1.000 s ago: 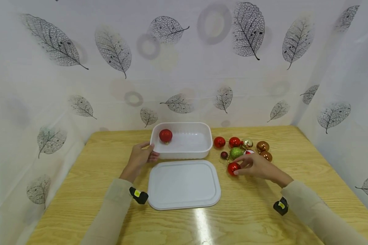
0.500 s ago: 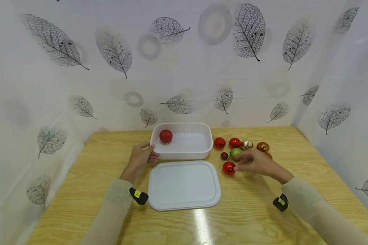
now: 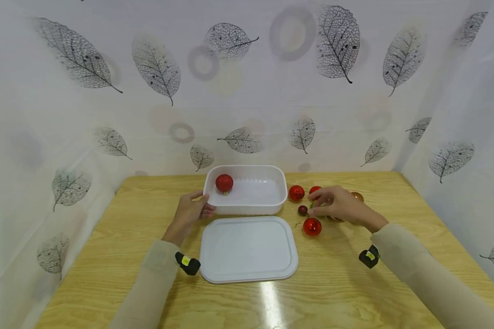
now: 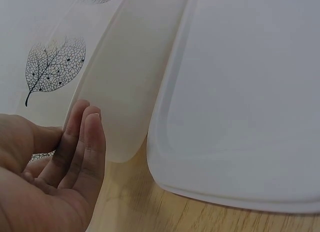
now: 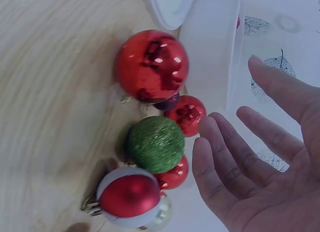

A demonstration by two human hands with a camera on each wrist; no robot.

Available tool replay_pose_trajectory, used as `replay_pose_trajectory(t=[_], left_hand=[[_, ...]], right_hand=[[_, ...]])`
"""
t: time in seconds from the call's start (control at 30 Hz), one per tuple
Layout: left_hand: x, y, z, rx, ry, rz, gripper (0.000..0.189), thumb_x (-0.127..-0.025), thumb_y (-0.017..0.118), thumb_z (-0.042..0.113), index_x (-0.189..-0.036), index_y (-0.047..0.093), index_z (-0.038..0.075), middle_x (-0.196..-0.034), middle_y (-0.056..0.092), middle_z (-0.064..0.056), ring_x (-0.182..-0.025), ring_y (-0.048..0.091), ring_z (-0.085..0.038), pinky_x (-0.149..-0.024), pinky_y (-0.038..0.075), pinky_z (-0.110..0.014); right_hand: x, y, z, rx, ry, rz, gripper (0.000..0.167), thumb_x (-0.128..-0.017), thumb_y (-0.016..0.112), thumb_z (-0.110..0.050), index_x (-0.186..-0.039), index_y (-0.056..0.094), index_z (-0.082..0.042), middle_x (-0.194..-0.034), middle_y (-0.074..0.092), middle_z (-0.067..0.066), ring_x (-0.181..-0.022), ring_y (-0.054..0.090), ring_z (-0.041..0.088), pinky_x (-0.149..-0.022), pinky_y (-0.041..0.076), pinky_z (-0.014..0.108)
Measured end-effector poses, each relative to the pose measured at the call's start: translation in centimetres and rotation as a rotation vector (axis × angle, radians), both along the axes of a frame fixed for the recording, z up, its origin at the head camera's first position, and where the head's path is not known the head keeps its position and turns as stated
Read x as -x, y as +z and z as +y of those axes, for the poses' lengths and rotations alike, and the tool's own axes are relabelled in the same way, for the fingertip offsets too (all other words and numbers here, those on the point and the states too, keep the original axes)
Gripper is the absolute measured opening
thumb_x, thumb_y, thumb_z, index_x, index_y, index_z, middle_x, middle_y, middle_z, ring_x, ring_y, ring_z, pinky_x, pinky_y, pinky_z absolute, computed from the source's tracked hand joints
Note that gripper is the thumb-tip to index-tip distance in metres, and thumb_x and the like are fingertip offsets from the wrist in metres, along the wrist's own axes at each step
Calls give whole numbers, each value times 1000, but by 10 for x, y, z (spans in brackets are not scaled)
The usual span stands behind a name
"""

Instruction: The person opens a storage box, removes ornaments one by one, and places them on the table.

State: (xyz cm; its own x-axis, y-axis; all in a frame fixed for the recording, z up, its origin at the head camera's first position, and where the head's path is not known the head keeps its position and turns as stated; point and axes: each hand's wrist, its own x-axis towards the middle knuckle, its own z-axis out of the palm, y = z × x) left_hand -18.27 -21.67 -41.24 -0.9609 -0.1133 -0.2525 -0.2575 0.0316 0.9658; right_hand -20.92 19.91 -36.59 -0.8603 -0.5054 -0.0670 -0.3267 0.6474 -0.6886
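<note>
My left hand (image 3: 189, 214) grips the near left corner of a white plastic container (image 3: 247, 209), thumb and fingers on either side of its rim (image 4: 125, 67). A red glitter Christmas ball (image 3: 224, 183) lies inside at the left. My right hand (image 3: 342, 206) hovers over the ornaments with fingers apart, holding nothing. Just in front of it is a shiny red ball (image 3: 312, 226), and a small dark red ball (image 3: 302, 210) lies by its fingertips. In the right wrist view a green glitter ball (image 5: 156, 144) and a red-and-white ball (image 5: 131, 196) lie near my fingers.
A white lid (image 3: 249, 249) lies flat in front of the container. Another red ball (image 3: 296, 193) sits by the container's right side. A copper ball (image 3: 357, 196) is partly hidden behind my right hand. A leaf-print curtain (image 3: 247, 91) borders the wooden table.
My right hand has let go of the shiny red ball and moved back and up over the other ornaments. The ball rolled left, then slightly right. My left hand stays on the container.
</note>
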Motion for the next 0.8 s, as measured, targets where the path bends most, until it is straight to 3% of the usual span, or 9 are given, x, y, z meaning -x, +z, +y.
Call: replay_pose_trajectory(t=[0.2,0.57,0.8], left_hand=[[0,1,0,4,0,9,47,-107,53,16,-147,44,-7,-82,73,-11,-66,70,-13,-68,64,-26],[3,-4,0,32,20,2,45,-107,53,16,-146,46,-7,-81,73,-11,-67,71,-16,-67,64,-27],[3,-6,0,26,32,-11,44,-107,54,15,-145,48,-6,-81,72,-13,-65,70,-15,-66,63,-27]], right_hand=[[11,6,-20,-15,-23,-27,58,-90,79,-36,-133,63,-1,-111,72,12,-102,66,27,-89,58,45],[33,5,-71,72,24,-15,51,-90,79,-28,-132,64,-2,-111,73,14,-100,68,29,-84,61,41],[44,1,-104,139,43,-42,50,-90,80,-25,-132,65,-4,-111,73,16,-92,70,27,-74,62,38]])
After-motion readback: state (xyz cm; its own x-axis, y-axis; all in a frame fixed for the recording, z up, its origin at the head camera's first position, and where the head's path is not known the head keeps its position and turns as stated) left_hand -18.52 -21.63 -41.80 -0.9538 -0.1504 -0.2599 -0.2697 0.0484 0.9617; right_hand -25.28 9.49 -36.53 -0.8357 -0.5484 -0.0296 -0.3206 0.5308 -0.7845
